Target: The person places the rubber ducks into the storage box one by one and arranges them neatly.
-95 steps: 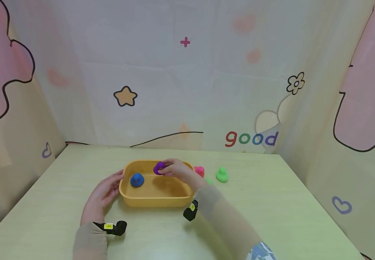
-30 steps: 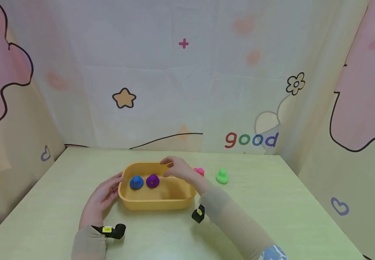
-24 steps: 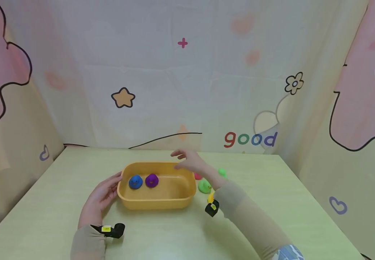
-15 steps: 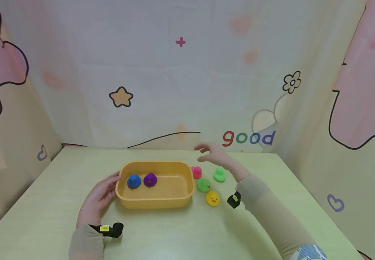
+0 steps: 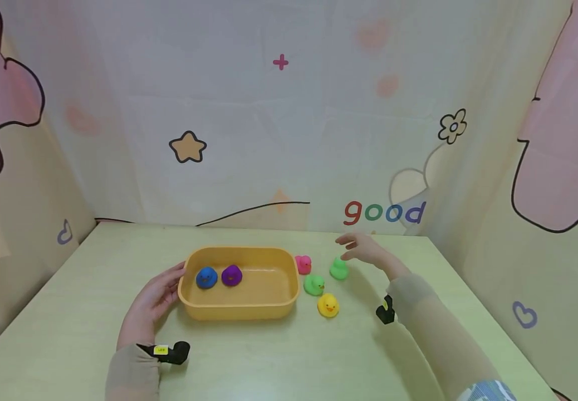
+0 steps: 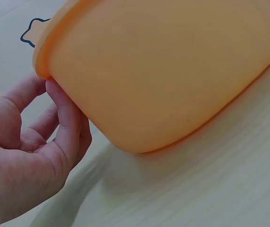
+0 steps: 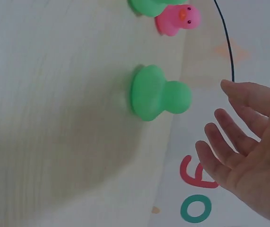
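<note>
My left hand (image 5: 161, 292) rests against the left end of an orange-yellow plastic basin (image 5: 241, 313). In the left wrist view its fingertips (image 6: 54, 85) touch the wall just under the rim, with nothing gripped. Inside the basin sit a blue toy duck (image 5: 206, 278) and a purple toy duck (image 5: 231, 275). My right hand (image 5: 366, 249) hovers with spread fingers and holds nothing. It is just above and right of a light green toy duck (image 5: 339, 269), which stands on the table with its back to me. The right wrist view shows a gap between fingers and that duck (image 7: 149, 93).
Right of the basin stand a pink toy duck (image 5: 303, 264), a second green duck (image 5: 314, 284) and a yellow duck (image 5: 328, 306). The pale wooden table (image 5: 249, 362) ends at a printed cloth backdrop (image 5: 249, 139), which also encloses both sides.
The purple duck, earlier in my right hand, now sits in the basin beside the blue one. My right hand has let go and moved right, out over the light green duck. The left hand stays put.
</note>
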Motion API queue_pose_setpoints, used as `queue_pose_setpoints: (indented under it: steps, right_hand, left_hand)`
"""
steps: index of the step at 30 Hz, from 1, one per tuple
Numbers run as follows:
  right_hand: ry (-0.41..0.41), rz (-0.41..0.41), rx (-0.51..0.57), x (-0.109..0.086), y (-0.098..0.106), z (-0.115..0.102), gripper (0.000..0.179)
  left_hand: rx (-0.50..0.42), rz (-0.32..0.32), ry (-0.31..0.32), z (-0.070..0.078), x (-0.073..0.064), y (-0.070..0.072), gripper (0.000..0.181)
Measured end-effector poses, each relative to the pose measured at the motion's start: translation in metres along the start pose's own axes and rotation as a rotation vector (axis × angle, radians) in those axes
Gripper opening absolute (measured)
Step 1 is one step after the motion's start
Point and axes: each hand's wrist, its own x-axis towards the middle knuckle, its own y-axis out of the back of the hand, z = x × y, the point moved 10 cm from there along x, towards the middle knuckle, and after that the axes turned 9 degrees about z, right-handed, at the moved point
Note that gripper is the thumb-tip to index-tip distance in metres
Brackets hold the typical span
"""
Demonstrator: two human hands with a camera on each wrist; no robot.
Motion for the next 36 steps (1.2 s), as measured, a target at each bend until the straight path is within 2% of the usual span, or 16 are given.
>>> queue_pose_setpoints:
  steps: [4,7,10,18,26,31,36]
  right_hand:
    - [-0.020,-0.045,-0.012,0.000,-0.010,0.016,0.050]
    - [-0.022,-0.056,-0.030,0.001,-0.014,0.023,0.049]
    - [-0.024,-0.065,-0.041,0.001,-0.018,0.026,0.048]
    - [-0.022,-0.096,-0.067,0.004,-0.030,0.033,0.046]
    - [0.031,-0.100,-0.083,0.004,-0.034,0.028,0.043]
    - [0.027,-0.096,-0.096,0.003,-0.033,0.029,0.039]
    - [-0.008,-0.040,-0.134,0.003,-0.025,0.033,0.035]
  left_hand:
    - [0.004,-0.017,-0.009,0.002,-0.001,-0.002,0.050]
    - [-0.001,-0.017,-0.002,0.002,-0.002,-0.002,0.061]
    - [-0.003,-0.008,-0.002,0.002,-0.002,-0.002,0.058]
    - [-0.001,-0.014,-0.008,0.001,-0.001,-0.001,0.033]
    - [0.016,-0.010,0.000,0.000,0.001,-0.001,0.065]
    - [0.014,-0.010,0.002,0.001,0.000,-0.002,0.065]
    - [0.008,-0.011,0.003,0.001,0.001,-0.002,0.066]
